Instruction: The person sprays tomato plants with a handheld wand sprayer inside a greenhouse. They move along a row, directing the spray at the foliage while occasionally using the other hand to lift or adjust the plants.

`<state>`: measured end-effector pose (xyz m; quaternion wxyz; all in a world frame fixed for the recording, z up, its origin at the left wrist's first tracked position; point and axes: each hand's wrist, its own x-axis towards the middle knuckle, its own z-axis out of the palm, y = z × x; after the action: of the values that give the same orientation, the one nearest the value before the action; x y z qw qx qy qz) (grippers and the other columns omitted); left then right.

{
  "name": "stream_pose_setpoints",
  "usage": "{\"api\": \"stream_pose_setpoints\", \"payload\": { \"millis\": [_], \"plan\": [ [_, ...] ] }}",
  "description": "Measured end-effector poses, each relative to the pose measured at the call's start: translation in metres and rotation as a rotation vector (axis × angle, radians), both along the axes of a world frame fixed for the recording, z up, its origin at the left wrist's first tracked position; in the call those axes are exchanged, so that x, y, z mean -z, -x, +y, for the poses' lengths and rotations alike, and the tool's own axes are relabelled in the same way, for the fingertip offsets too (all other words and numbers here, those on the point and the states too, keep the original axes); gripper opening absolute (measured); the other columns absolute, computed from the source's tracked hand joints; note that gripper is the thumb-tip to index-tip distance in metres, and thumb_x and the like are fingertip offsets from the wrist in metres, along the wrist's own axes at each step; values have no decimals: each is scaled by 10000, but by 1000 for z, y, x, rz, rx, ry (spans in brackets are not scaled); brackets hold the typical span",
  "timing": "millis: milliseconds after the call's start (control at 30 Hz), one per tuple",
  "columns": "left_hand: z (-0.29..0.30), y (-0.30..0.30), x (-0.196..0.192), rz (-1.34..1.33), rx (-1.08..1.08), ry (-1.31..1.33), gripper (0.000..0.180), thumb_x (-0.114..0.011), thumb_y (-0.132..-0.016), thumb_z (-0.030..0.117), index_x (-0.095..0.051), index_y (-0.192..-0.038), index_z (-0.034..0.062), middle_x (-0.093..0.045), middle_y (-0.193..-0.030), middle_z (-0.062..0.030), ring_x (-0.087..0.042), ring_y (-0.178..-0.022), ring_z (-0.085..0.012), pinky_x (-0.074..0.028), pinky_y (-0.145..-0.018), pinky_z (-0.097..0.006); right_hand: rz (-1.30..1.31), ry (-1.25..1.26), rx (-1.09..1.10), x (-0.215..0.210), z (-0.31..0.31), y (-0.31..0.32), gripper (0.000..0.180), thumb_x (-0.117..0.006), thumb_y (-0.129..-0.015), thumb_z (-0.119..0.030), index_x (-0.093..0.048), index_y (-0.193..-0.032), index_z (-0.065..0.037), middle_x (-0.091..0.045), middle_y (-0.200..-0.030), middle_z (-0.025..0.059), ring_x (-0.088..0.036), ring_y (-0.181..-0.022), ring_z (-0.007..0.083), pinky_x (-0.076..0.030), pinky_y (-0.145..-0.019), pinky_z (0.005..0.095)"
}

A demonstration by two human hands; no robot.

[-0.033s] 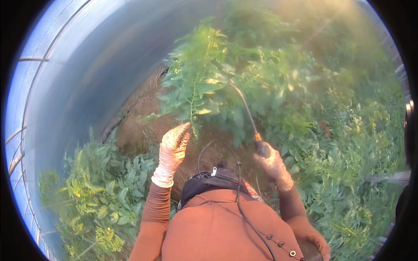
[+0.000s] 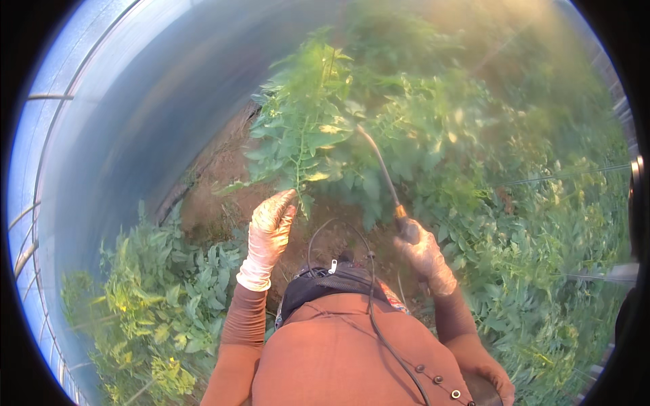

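My left hand (image 2: 272, 222), in a thin pale glove, has its fingers pinched together at the lower tip of a leafy green stem (image 2: 301, 152). Small flowers and a few yellowed leaves show on that plant. Closed round the dark handle of a slender wand (image 2: 381, 161) is my right hand (image 2: 425, 254), gloved too. The wand has a brass-coloured collar above the handle, and its bent metal rod reaches up and left to the foliage. Its tip lies beside the leaves; whether it touches them I cannot tell. A thin black cable (image 2: 372, 284) loops in front of my waist.
Dense leafy plants (image 2: 528, 271) fill the right side, with thin wires (image 2: 569, 174) running through them. More plants (image 2: 166, 291) grow at the lower left. Plastic sheeting (image 2: 156, 115) with curved poles walls the left. Brown soil (image 2: 217, 196) lies between. The upper right is hazy.
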<state>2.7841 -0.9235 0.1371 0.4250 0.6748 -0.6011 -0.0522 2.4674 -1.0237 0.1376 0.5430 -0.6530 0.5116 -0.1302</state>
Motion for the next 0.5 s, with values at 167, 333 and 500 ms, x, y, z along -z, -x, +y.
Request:
{"api": "stream_pose_setpoints", "payload": {
  "millis": [167, 333, 500],
  "plan": [
    [-43, -22, 1, -64, 62, -24, 331, -683, -826, 71, -645, -1154, 82, -643, -1141, -129, -596, -1084, -342, -469, -921, -421, -32, -98, 124, -8, -12, -34, 474, -712, -814, -256, -570, -1226, -69, -665, -1039, 95, -620, -973, 190, -476, -883, 339],
    [-87, -49, 7, -92, 222, -71, 384, -693, -815, 76, -626, -1191, 105, -602, -1211, -101, -526, -1188, -351, -416, -994, -437, 150, -85, 181, -7, -13, -74, 489, -697, -821, -302, -565, -1228, -65, -669, -1045, 140, -639, -996, 264, -480, -889, 359],
    [-124, -81, 17, -12, 439, -97, 395, -685, -821, 97, -597, -1206, 107, -586, -1200, -111, -509, -1198, -364, -418, -970, -450, 339, 88, 359, -14, -24, -116, 528, -697, -814, -371, -572, -1231, -72, -670, -1057, 185, -636, -1016, 336, -481, -885, 386]
  ]
}}
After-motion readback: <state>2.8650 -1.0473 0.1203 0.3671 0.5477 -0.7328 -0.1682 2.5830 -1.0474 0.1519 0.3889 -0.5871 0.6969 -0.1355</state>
